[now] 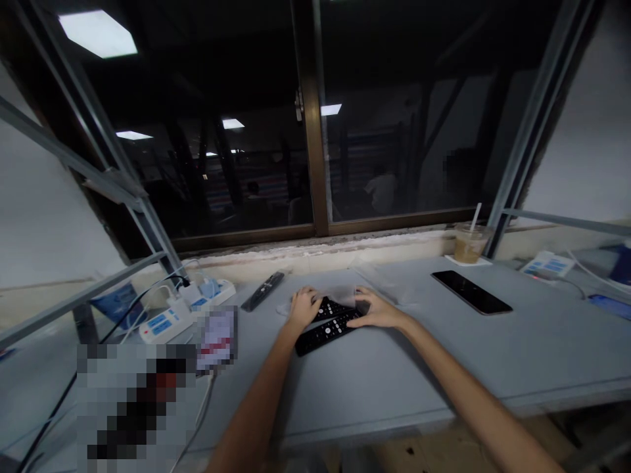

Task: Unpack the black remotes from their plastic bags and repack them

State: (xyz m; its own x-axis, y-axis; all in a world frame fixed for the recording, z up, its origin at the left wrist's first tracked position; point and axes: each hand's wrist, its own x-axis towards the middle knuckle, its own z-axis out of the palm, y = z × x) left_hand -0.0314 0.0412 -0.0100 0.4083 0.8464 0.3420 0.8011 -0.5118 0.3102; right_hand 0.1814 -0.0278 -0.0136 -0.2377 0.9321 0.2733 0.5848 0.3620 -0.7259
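Observation:
Two black remotes lie side by side at the middle of the grey table. The nearer remote [328, 334] is bare; the farther remote [331, 307] is partly covered by a clear plastic sleeve [340, 295]. My left hand [304, 306] is closed on the left end of the farther remote and its sleeve. My right hand [377, 309] is at the right end of both remotes, its fingers curved round the sleeve and its thumb by the nearer remote. Further left, another dark remote [263, 291] lies alone. More clear plastic [382, 281] lies behind my right hand.
A power strip [187, 311] with plugs and cables is at the left, beside a blurred-out phone [217, 338]. On the right are a black phone [470, 292], a drink cup with a straw [469, 244] and another power strip [547, 265]. Metal frame posts flank the window.

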